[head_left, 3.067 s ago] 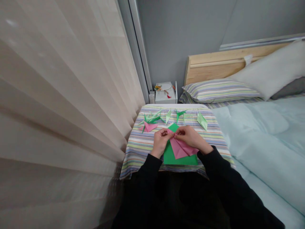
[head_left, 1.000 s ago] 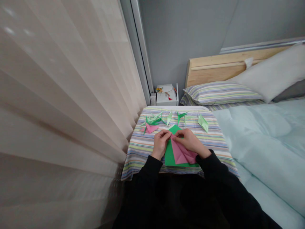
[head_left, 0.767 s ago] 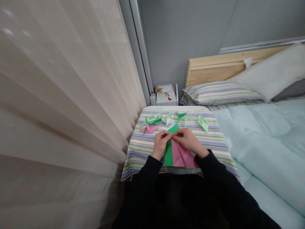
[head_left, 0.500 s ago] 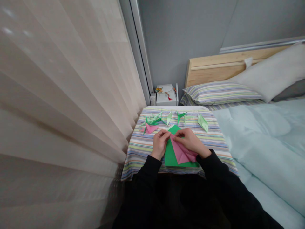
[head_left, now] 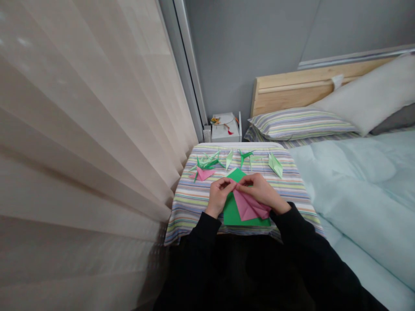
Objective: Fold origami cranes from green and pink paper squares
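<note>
A partly folded pink origami paper (head_left: 248, 206) is pinched at its upper tip between both hands. My left hand (head_left: 219, 195) closes on that tip from the left, thumb and forefinger together. From the right, my right hand (head_left: 257, 189) pinches the same end, its fingertips almost touching the left ones. Beneath the pink paper lies a stack of green paper (head_left: 231, 212) on the striped cloth. Just beyond my left hand rests a pink folded piece (head_left: 205, 173), beside a cluster of green origami cranes (head_left: 209, 161).
Farther back on the striped cloth (head_left: 189, 201) are a dark green crane (head_left: 245, 156) and pale green folded pieces (head_left: 275, 165). A pleated curtain (head_left: 129, 129) hangs close on the left. The bed (head_left: 350, 172) adjoins the right side; a small white stand (head_left: 223, 134) is behind.
My left fingertips have shifted slightly right along the pink paper's tip, closer to my right fingers. The right hand stays nearly in place, and the view has moved a little.
</note>
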`<state>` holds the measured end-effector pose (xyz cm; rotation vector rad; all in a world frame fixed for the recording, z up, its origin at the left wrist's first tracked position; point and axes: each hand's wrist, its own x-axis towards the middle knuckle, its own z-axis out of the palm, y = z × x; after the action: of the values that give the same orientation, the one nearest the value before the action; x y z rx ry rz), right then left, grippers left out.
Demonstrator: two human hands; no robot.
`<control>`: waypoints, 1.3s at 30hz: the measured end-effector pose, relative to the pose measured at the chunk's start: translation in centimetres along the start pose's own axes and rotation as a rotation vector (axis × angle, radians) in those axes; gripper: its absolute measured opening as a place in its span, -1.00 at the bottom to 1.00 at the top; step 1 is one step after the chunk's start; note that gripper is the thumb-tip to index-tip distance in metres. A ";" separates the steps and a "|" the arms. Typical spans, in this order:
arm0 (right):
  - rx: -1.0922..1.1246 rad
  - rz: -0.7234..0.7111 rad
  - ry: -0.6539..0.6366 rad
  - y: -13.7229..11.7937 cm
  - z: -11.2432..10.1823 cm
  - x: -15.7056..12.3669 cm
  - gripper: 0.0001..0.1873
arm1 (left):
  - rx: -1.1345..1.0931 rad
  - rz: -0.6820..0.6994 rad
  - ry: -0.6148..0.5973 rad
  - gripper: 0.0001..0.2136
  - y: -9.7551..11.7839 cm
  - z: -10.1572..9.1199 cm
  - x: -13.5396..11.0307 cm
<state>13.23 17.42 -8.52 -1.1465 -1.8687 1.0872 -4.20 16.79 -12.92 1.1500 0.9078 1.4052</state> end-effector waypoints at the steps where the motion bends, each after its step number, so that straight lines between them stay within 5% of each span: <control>1: 0.003 0.003 -0.003 0.0 0.0 0.0 -0.77 | -0.001 0.003 0.000 -0.82 -0.1 0.0 0.0; 20: 0.015 0.001 -0.076 -0.7 -0.4 -0.3 -0.80 | -0.212 -0.069 0.065 -0.75 -0.1 0.0 -0.2; 29: 0.075 0.058 -0.034 -0.6 -0.2 -0.1 -0.81 | -0.024 -0.010 -0.016 -0.81 -0.6 -0.5 0.0; 39: -0.057 0.073 0.071 -0.8 -0.4 -0.3 -0.79 | 0.004 0.015 0.082 -0.81 -0.5 -0.1 0.0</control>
<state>13.36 17.06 -7.67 -1.2779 -1.8261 1.0248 -4.14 16.89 -13.38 1.1108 0.9611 1.4723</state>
